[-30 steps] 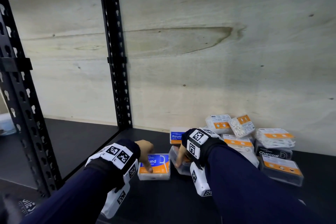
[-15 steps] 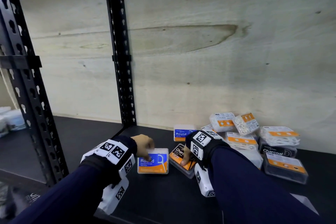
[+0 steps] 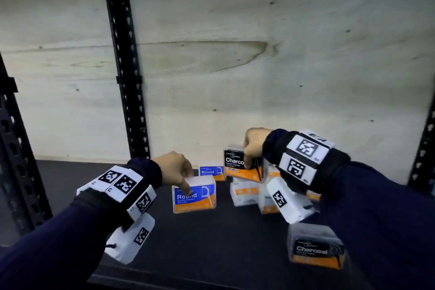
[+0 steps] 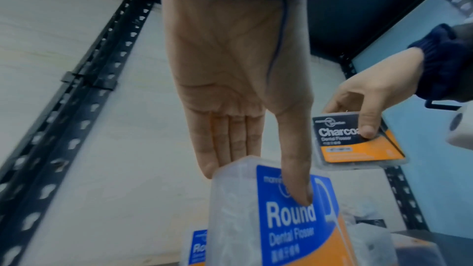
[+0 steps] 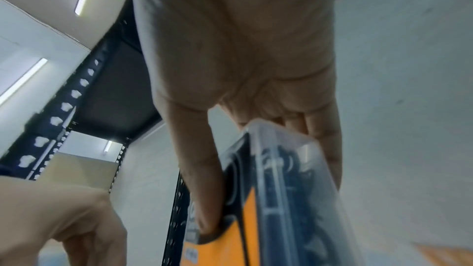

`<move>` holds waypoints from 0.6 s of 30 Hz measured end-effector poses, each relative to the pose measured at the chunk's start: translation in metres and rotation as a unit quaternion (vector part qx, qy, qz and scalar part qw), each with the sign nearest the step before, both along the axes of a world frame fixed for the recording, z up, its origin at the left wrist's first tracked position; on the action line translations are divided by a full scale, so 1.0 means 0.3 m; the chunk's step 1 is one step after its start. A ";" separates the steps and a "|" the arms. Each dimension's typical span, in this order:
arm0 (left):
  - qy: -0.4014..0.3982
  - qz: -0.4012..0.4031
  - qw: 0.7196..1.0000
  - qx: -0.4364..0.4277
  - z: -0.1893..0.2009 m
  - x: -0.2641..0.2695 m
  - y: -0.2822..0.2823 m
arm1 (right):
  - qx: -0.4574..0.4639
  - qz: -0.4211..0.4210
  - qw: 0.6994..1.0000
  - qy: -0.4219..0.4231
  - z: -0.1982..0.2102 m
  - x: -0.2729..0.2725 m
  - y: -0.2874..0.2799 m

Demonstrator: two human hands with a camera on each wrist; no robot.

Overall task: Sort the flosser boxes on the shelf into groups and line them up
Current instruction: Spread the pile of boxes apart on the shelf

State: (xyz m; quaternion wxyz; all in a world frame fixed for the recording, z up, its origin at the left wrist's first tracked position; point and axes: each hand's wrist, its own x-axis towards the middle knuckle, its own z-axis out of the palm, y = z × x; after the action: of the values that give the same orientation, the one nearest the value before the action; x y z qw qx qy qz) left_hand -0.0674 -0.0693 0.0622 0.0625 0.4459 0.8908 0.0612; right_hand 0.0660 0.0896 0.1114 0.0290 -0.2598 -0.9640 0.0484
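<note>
Since approx half a sec ago the clear plastic box w/ the blue-and-orange "Round" label [image 3: 194, 198] has gone from lying flat to standing upright on the black shelf [image 3: 211, 249], label facing out. The left hand [image 3: 175, 168] pinches its top edge, thumb on the label front & fingers behind. The clear plastic box w/ the black-and-orange "Charcoal" label [image 3: 242, 164], which was flat under the right hand [image 3: 255, 146], is now lifted off the shelf; that hand grips it by the top, thumb across the label, above the jumble of white-and-orange boxes [image 3: 244, 192].

Meaning: sorting has started, probably w/ Round as the left group. A second blue Round box [image 3: 211, 172] stands just behind the first. Another Charcoal box [image 3: 316, 246] stands near the front at right, so the lifted one likely goes beside it. Most of the pile isn't sorted yet.
</note>
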 end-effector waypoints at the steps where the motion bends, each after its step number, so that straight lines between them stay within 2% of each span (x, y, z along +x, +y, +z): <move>1: 0.005 -0.003 1.000 0.000 0.007 0.011 0.004 | 0.002 -0.001 1.000 0.002 0.010 0.035 0.017; 5: 0.027 -0.031 0.999 -0.007 0.014 0.078 0.059 | 0.020 -0.049 0.999 0.007 -0.025 0.259 0.091; 9: 0.050 -0.053 0.997 -0.021 0.016 0.151 0.137 | 0.008 -0.107 0.994 0.025 -0.166 0.432 0.150; 13: 0.069 -0.071 0.995 -0.031 0.027 0.205 0.207 | -0.029 -0.148 0.987 0.047 -0.275 0.517 0.170; 18: 0.080 -0.091 0.992 -0.033 0.053 0.263 0.282 | -0.045 -0.162 0.985 0.039 -0.327 0.555 0.199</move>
State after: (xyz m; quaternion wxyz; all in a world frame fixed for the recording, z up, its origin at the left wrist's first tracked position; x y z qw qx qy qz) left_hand 0.0114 0.0153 0.0780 0.0113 0.5261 0.8503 -0.0103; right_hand 0.2325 0.1493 0.0134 0.0626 -0.4116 -0.9041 0.0966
